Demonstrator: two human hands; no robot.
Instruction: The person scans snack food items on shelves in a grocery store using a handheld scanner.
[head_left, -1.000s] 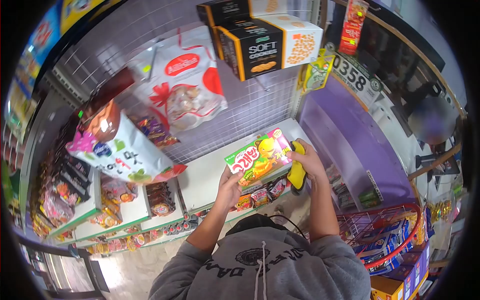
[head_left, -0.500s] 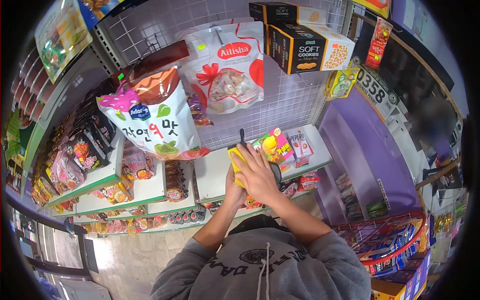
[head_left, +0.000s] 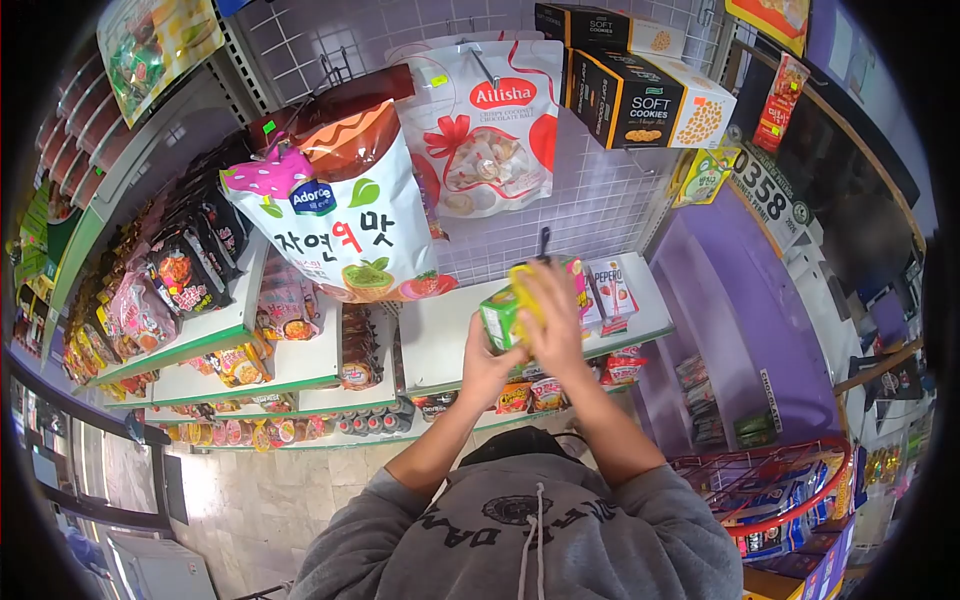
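My left hand [head_left: 485,362] grips a small green box [head_left: 494,320] from below, in front of a white shelf. On the far side of it, my right hand [head_left: 553,328] is smeared by motion, its fingers over a yellow cloth-like piece [head_left: 521,288] against the box. A thin black handle [head_left: 545,240] sticks up behind the right fingers. Just right of my hands, a pink-edged box [head_left: 578,282] stands partly hidden, next to a white Pepero box [head_left: 612,284].
A large Adorée bag [head_left: 345,225] and an Ailisha bag [head_left: 490,155] hang above the white shelf [head_left: 430,345]. Soft Cookies boxes [head_left: 650,100] jut out higher up. Noodle packs [head_left: 180,265] fill the left shelves. A red wire basket [head_left: 840,480] stands at lower right.
Both hands have shifted right, and the box's green side has come into view. My right hand has gone from lying across the yellow surface to a blurred sweep. The view has shifted slightly.
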